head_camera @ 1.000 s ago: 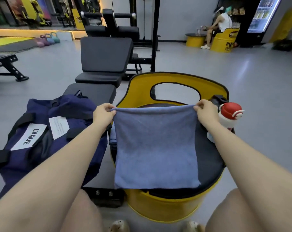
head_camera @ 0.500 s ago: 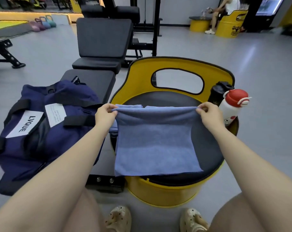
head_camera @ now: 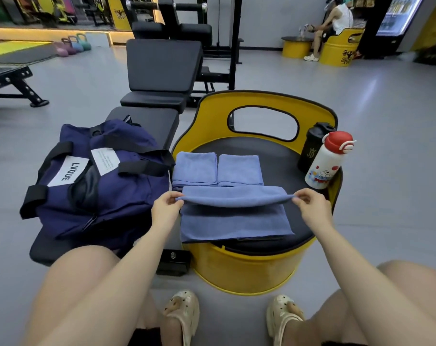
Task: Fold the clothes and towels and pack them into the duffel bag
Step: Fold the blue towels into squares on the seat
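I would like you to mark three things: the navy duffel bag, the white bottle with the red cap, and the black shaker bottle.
navy duffel bag (head_camera: 127, 196): head view, on its front fabric panel.
white bottle (head_camera: 323, 168): head view, on its printed body.
black shaker bottle (head_camera: 310, 148): head view, on its dark side.

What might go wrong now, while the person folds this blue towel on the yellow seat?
The towel already hangs over the seat's front edge, so it may slide to the floor when the left hand and right hand let go. The white bottle stands close to the right hand and could be knocked over.
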Motion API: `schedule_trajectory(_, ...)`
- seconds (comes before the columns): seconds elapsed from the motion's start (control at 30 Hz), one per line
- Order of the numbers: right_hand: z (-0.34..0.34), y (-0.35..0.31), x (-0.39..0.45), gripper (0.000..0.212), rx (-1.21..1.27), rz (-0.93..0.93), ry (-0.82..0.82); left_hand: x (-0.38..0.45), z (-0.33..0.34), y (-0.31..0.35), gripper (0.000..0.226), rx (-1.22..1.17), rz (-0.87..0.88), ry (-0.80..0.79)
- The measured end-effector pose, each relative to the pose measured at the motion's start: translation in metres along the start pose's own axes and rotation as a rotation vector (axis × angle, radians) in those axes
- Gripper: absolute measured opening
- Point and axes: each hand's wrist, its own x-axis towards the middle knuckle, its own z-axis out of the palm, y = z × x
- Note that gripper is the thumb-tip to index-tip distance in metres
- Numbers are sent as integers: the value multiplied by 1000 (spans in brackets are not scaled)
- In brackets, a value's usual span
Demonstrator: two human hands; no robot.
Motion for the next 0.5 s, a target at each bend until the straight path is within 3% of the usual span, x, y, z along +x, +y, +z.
schedule_trajectory(0.27, 0, 26, -26, 8, -22, 22, -28, -27, 1, -22, 17, 73, -38, -28)
schedule_trajectory(0.5, 12, 44, -36, 14, -151, 103, -204, -34, 5, -41, 18, 258, -103, -110)
